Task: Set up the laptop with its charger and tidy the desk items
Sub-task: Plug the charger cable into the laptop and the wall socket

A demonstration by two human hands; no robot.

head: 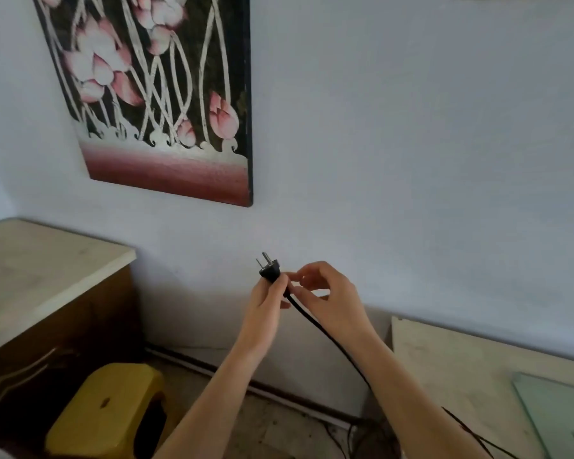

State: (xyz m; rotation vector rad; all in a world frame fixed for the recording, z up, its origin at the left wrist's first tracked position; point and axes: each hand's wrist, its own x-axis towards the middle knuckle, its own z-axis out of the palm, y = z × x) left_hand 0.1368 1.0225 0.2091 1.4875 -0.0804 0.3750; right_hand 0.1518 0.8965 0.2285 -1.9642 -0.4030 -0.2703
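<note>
My left hand pinches the light, rigid plug by its body, right hand fingers closed on the limp cable just behind — prongs clear.

Both bare forearms reach forward and up, hands meeting in mid-air. The left hand is closed, fingers curled upward; the right hand is beside it, thumb and fingertips pinched together
</note>
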